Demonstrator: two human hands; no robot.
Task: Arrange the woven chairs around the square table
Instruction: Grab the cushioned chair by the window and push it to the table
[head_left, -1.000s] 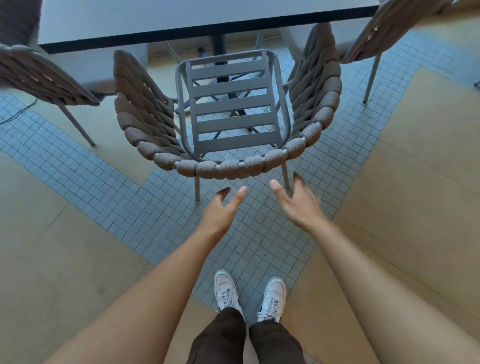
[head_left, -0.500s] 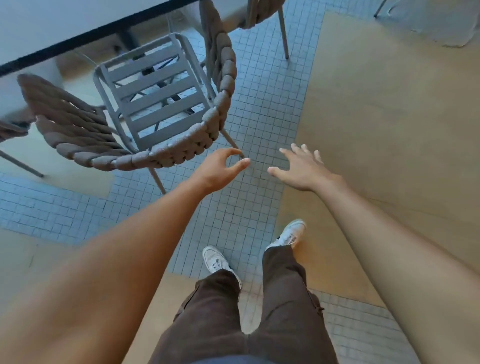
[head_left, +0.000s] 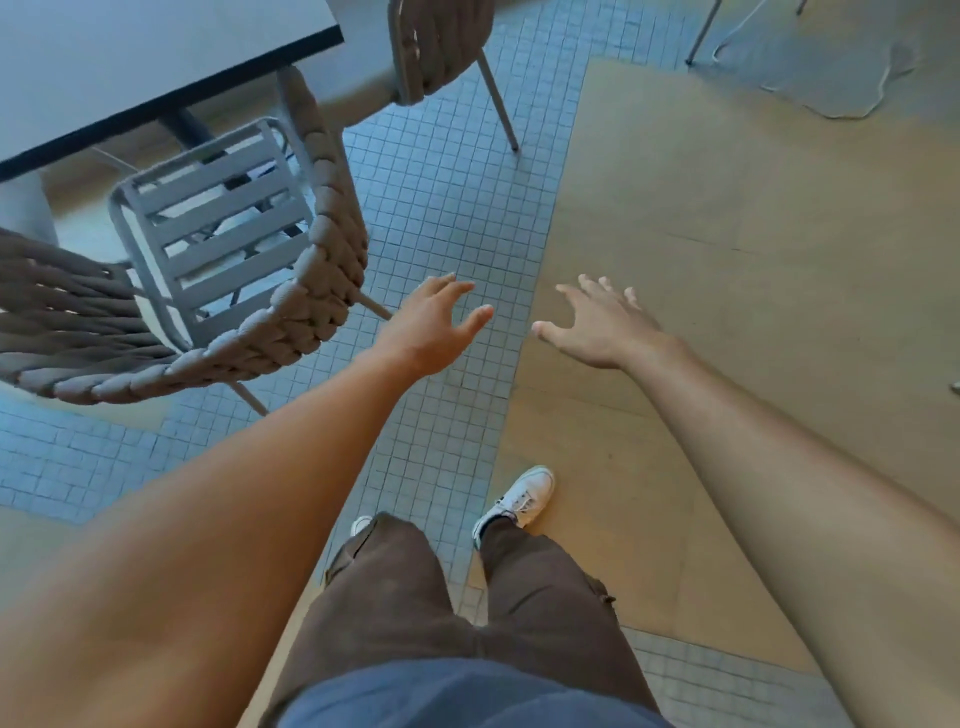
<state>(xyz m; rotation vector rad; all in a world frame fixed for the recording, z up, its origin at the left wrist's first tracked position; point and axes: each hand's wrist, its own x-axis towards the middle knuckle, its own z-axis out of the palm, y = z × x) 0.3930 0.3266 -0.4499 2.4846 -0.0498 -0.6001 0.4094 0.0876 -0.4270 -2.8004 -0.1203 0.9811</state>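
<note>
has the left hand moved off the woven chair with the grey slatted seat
Yes: left hand has drifted rightwards, away from the woven chair's back rim, over the tiles.

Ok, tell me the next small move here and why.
Probably step on toward the second woven chair at the table corner and reach for its back. Both the left hand and right hand are open and empty, apart from the near woven chair, which already sits tucked toward the table.

White shoes (head_left: 521, 503), brown trousers (head_left: 447, 587), tiled floor (head_left: 447, 197).
</note>
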